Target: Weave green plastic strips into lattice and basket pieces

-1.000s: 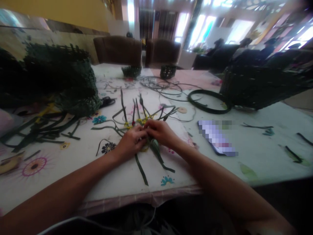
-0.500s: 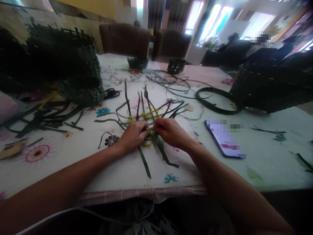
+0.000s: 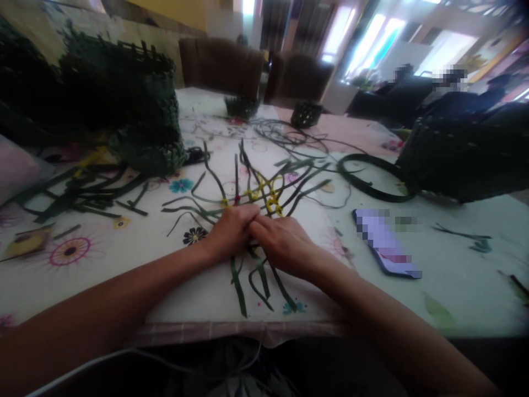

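Loosely woven dark green strips lie on the table in front of me, their loose ends spreading outward. Yellow ties bind several of the crossings, and a small red bit sits on one strip. My left hand is closed on the weave from the left, fingers curled down. From the right, my right hand is closed on the same weave. The two hands touch at the fingertips and cover the middle of the weave, so the exact strip under each hand is hidden.
A tall dark woven basket stands at the left behind a heap of cut strips. Another large basket, a strip coil and a phone are to the right. Small baskets stand farther back. Seated people are in the background.
My hands have come together and now touch over the weave. The weave has turned a little, and more loose ends hang toward me. The view has shifted slightly left.
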Motion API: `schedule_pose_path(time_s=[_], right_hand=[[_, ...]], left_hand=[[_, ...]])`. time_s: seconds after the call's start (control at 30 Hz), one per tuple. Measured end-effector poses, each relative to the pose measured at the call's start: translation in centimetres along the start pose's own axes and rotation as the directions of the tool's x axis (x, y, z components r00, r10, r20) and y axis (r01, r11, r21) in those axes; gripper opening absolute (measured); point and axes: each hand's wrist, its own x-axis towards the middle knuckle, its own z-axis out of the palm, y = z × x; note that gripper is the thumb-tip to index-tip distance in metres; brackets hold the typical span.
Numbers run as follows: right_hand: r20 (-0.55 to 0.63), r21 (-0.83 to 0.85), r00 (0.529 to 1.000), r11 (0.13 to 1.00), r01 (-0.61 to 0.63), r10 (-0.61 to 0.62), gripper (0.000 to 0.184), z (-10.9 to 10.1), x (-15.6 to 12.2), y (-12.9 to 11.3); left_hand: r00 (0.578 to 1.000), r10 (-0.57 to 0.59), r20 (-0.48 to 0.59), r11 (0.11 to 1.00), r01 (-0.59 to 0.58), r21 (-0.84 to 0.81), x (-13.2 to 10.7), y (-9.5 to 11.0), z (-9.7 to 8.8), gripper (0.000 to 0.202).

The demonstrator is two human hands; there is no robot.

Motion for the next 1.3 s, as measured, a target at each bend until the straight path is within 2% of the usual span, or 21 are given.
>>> schedule_pose_path(time_s=[0.07,0.1,0.17,0.2,0.23,0.3,0.33,0.37,0.4,0.47,0.53,0.57,0.6,0.67,0.73,0.8,0.87,1.0,1.07,1.17,1.3], right_hand=[[0.022,-0.025,0.998,0.998,0.063,-0.063,0.021,0.0,0.0,0.0],[-0.004,-0.01,0.997,0.997,0.08,-0.08,0.023,-0.2,-0.1,0.2],[-0.158,0.064,0.985,0.995,0.078,-0.067,0.022,-0.8,-0.3,0.6],[-0.278,0.127,0.96,0.99,0.06,-0.023,0.02,-1.3,-0.4,1.0],[-0.407,0.209,0.911,0.977,0.031,0.058,0.017,-1.7,-0.6,1.3],[-0.579,0.413,0.757,0.909,-0.048,0.303,0.014,-2.5,-0.7,2.2],[-0.584,0.516,0.694,0.852,-0.083,0.421,0.013,-2.6,-0.7,2.6],[-0.537,0.606,0.672,0.787,-0.115,0.511,0.013,-2.6,-0.7,3.1],[-0.456,0.677,0.684,0.721,-0.15,0.57,0.013,-2.3,-0.5,3.4],[-0.238,0.765,0.79,0.61,-0.206,0.565,0.013,-1.3,-0.1,3.8],[-0.115,0.824,0.854,0.53,-0.204,0.508,0.016,0.1,0.4,3.6],[-0.092,0.846,0.885,0.504,-0.171,0.456,0.017,0.8,0.7,3.3],[-0.103,0.867,0.895,0.481,-0.133,0.434,0.02,1.4,0.9,3.0],[-0.131,0.892,0.89,0.443,-0.087,0.437,0.023,2.1,1.1,2.2],[-0.12,0.926,0.875,0.37,-0.071,0.47,0.027,2.4,1.3,1.6],[-0.091,0.959,0.867,0.278,-0.056,0.49,0.029,2.4,1.3,1.3],[-0.089,0.972,0.861,0.232,-0.035,0.5,0.032,2.4,1.3,1.3],[-0.079,0.963,0.846,0.259,-0.071,0.527,0.04,2.0,1.2,1.4],[-0.072,0.967,0.84,0.245,-0.074,0.537,0.04,1.8,1.1,1.5],[-0.115,0.973,0.845,0.23,-0.009,0.522,0.036,1.6,1.1,1.7],[-0.186,0.966,0.875,0.244,0.081,0.446,0.033,1.9,1.2,2.2]], left_hand=[[0.994,0.046,0.101,0.998,-0.043,-0.035,0.2,-0.2,-0.3,0.007],[0.989,0.065,0.136,0.997,-0.06,-0.039,0.3,-0.4,-0.6,0.007],[0.988,0.073,0.139,0.997,-0.072,-0.007,0.6,-0.7,-1.1,0.007],[0.993,0.054,0.105,0.998,-0.056,0.019,0.7,-0.8,-1.3,0.006],[0.999,0.023,0.043,0.999,-0.025,0.043,0.8,-0.9,-1.5,0.005],[0.989,-0.062,-0.136,0.996,0.071,0.061,0.9,-1.1,-1.8,0.005],[0.966,-0.098,-0.24,0.992,0.115,0.056,0.9,-1.1,-1.9,0.005],[0.935,-0.126,-0.33,0.988,0.15,0.046,0.8,-1.1,-2.0,0.006],[0.904,-0.144,-0.404,0.985,0.172,0.034,0.8,-1.0,-2.0,0.008],[0.863,-0.161,-0.479,0.982,0.189,0.012,0.6,-0.7,-1.9,0.01],[0.86,-0.161,-0.485,0.984,0.18,-0.006,0.3,-0.2,-1.6,0.008],[0.868,-0.152,-0.472,0.986,0.166,-0.013,0.2,0.0,-1.5,0.007],[0.88,-0.137,-0.455,0.989,0.147,-0.012,0.0,0.2,-1.4,0.006],[0.898,-0.093,-0.429,0.994,0.107,0.009,-0.2,0.5,-1.3,0.006],[0.908,-0.036,-0.417,0.995,0.073,0.072,-0.2,0.6,-1.3,0.007],[0.911,0.021,-0.413,0.986,0.049,0.158,-0.1,0.6,-1.4,0.008],[0.907,0.076,-0.414,0.974,0.022,0.227,0.2,0.6,-1.3,0.008],[0.91,0.169,-0.379,0.956,-0.059,0.286,0.6,0.8,-0.7,0.012],[0.923,0.165,-0.348,0.956,-0.064,0.285,0.8,0.9,-0.6,0.013],[0.933,0.129,-0.337,0.963,-0.037,0.266,1.1,0.8,-0.9,0.013],[0.915,0.104,-0.39,0.977,-0.021,0.21,1.3,0.5,-1.6,0.011]])
